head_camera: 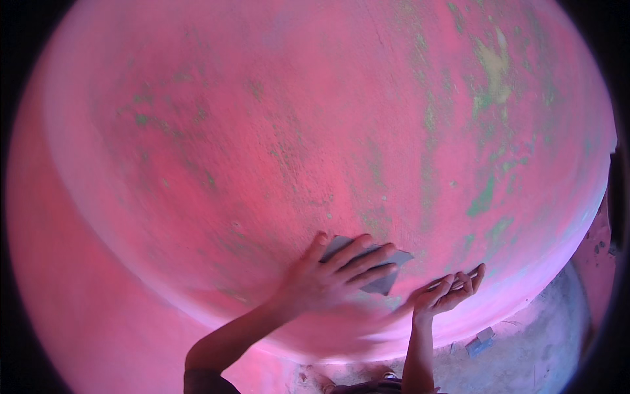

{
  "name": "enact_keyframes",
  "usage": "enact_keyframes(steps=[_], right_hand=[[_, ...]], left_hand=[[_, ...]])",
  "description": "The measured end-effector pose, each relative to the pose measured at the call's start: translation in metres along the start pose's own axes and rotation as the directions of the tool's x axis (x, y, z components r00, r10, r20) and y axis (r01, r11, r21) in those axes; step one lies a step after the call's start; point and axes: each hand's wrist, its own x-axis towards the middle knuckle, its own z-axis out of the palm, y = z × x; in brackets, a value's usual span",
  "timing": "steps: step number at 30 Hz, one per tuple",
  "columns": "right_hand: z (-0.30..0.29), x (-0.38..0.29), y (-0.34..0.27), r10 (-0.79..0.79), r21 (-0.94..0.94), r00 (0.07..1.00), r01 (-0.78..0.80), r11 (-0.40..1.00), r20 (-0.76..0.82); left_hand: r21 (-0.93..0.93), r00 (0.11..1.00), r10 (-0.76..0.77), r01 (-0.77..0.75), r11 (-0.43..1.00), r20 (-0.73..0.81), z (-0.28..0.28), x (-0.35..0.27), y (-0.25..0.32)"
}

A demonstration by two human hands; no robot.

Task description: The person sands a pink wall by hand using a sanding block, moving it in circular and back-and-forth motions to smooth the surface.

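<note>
A huge rounded pink surface, with green and yellowish patches showing through, fills most of the view. With fingers spread, my left hand presses a grey sheet, apparently sandpaper, flat against its lower middle. The sheet's corners stick out past the fingertips. To the right and slightly lower, my right hand is turned palm up against the same surface, fingers bent. A thin flat piece shows edge-on between those fingers and the surface; its face is hidden.
Beneath the curved surface lies a grey concrete floor, with small grey-blue scraps on it at lower right. My feet show at the bottom edge. Another smooth pink surface borders the left side. A dark object stands at the far right.
</note>
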Motion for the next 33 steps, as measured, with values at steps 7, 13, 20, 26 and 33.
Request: enact_keyframes(steps=[7,13,20,26,33], right_hand=[[0.002,0.006,-0.005,-0.066,-0.005,0.998,0.066,0.998,0.017],[0.000,0.011,-0.008,-0.016,0.008,1.000,0.016,1.000,-0.001],[-0.004,0.015,0.006,-0.033,-0.060,0.998,0.036,0.998,0.049],[-0.001,0.012,0.016,-0.040,-0.050,0.998,0.042,0.998,0.045],[0.000,0.012,0.027,-0.030,-0.058,0.999,0.032,0.998,0.040]], left_hand=[[0.063,0.720,-0.622,0.668,0.742,-0.309,-0.029,-0.008,-0.129],[0.131,0.809,-0.547,0.579,0.805,-0.213,-0.005,0.017,-0.037],[0.006,0.961,-0.267,0.268,0.963,-0.071,0.028,-0.029,0.005],[-0.079,0.546,-0.798,0.811,0.580,-0.254,0.001,0.001,-0.097],[0.097,0.962,-0.235,0.249,0.964,-0.141,0.046,0.021,0.059]])
